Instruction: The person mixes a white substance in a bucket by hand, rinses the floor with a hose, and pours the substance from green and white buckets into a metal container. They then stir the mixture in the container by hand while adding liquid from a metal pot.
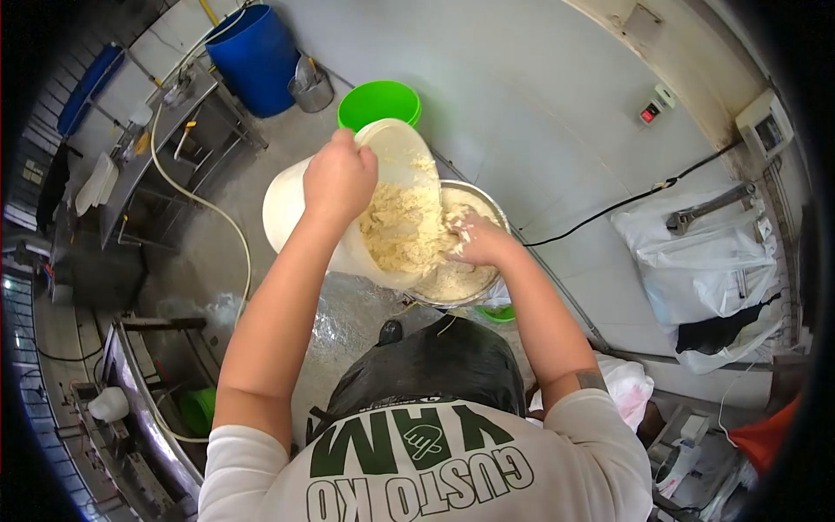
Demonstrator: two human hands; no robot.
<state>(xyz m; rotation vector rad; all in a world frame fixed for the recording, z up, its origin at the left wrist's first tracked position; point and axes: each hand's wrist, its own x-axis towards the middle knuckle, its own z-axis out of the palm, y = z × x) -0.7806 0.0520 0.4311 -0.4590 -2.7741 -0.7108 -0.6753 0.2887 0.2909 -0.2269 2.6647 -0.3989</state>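
Observation:
My left hand is closed on the upper rim of a white plastic bucket. The bucket is tipped on its side, its mouth towards the right. Inside lies a pale yellow, crumbly dough-like mixture, with some stuck to the wall. At the bucket's mouth is my right hand, its fingers apart, smeared with the mixture and touching it; the fingertips are partly hidden. Below and to the right stands a round metal pot, partly filled with a similar pale, crumbly mass.
Beyond the bucket stands a green tub, with a blue barrel and a metal pot further back. A hose runs down the left side. A wrench lies on white plastic sacks at right.

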